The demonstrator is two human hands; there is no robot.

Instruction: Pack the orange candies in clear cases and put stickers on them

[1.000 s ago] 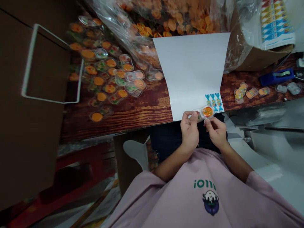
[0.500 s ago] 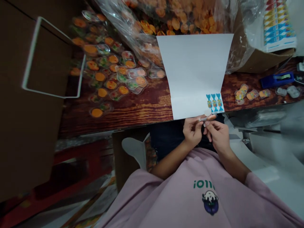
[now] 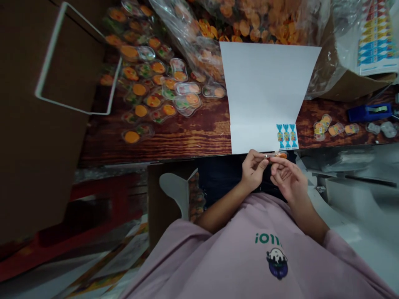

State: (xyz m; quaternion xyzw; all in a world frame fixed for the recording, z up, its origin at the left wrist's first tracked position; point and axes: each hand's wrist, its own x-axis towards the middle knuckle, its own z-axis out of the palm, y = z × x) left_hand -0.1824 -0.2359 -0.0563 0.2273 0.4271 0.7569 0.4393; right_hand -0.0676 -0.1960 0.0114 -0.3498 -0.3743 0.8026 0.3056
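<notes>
My left hand (image 3: 254, 168) and my right hand (image 3: 288, 178) meet just below the table's front edge. Both pinch a small clear plastic capsule with orange inside (image 3: 277, 155), seen nearly edge-on. Right above it a white sticker sheet (image 3: 264, 91) leans up from the table, with three blue candy-shaped stickers (image 3: 287, 136) left in its lower right corner.
Several clear capsules with orange contents (image 3: 158, 91) lie on the wooden table at left, a few more capsules (image 3: 333, 126) at right. Clear bags of orange pieces (image 3: 249, 25) stand behind the sheet. A blue tape dispenser (image 3: 369, 112) sits far right, a brown carton (image 3: 46, 104) left.
The capsule has turned from face-up to nearly edge-on between my fingers. My hands have shifted slightly right and lower, and the view has drifted so the table appears further right.
</notes>
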